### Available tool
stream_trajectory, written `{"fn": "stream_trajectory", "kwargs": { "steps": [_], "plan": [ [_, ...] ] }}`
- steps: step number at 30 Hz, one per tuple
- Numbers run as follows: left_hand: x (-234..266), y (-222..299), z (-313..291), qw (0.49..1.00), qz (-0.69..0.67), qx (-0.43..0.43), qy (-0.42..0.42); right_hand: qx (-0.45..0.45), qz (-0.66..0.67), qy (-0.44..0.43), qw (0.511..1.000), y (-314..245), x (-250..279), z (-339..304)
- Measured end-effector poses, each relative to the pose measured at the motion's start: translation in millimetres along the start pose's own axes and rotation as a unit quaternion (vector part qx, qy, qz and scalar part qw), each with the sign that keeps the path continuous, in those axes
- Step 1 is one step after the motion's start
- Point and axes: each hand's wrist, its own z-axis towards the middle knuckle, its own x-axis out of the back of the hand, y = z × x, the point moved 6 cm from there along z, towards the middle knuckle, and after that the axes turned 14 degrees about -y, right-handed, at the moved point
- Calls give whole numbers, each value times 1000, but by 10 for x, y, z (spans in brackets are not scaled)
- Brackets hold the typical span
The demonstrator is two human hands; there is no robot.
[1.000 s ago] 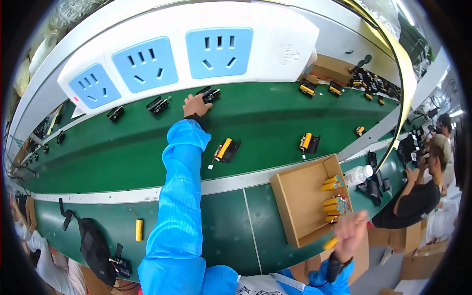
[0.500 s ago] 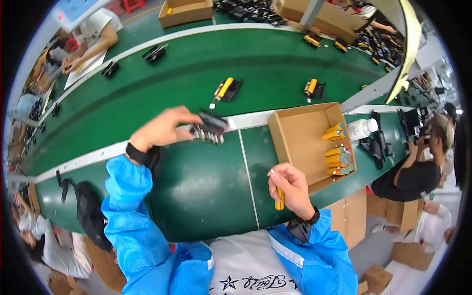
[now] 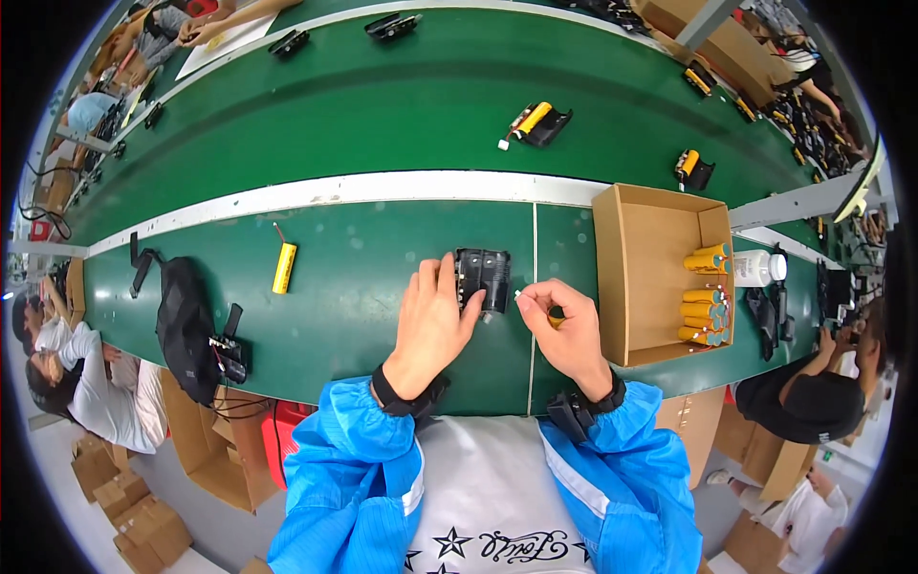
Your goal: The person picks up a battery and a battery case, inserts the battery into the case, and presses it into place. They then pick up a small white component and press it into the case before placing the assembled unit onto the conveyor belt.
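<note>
My left hand (image 3: 430, 320) is closed around the left edge of a black plastic housing (image 3: 486, 275), held over the green workbench in front of me. Light-coloured parts show along the housing's left side, partly covered by my fingers. Just to its right, my right hand (image 3: 569, 335) pinches a small white connector (image 3: 517, 294) between thumb and forefinger. A yellow cylindrical battery (image 3: 556, 314) is tucked in that same hand, mostly hidden by the fingers. Another yellow battery (image 3: 284, 268) with a thin red lead lies on the bench to the left.
A cardboard box (image 3: 636, 277) with several yellow batteries stands at right, a white bottle (image 3: 760, 268) beyond it. Behind a pale rail (image 3: 382, 187), a green conveyor belt (image 3: 335, 115) carries black housings with batteries. A black bag (image 3: 184, 325) lies at left. Co-workers sit on both sides.
My left hand has brought the black housing from the rail back toward me, close to my right hand. The right hand has raised the white connector toward it. The view has shifted too.
</note>
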Motion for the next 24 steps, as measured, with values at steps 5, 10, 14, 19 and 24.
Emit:
{"fn": "stream_trajectory", "kwargs": {
  "steps": [5,10,14,19,24],
  "plan": [
    [-44,-61,30,999,-16,-19,-42,38,-64,-26,997,-88,-109,37],
    [-138,-40,55,997,3,-47,-60,-97,298,-104,944,218,-339,170],
    [-134,-25,63,996,27,-60,-58,-78,433,-116,891,318,-533,313],
    [-154,-40,68,996,-6,-62,-64,124,-99,24,987,-18,-402,361],
    [-157,-66,65,995,-18,-68,-69,74,-272,30,959,81,-449,412]
  ]
}}
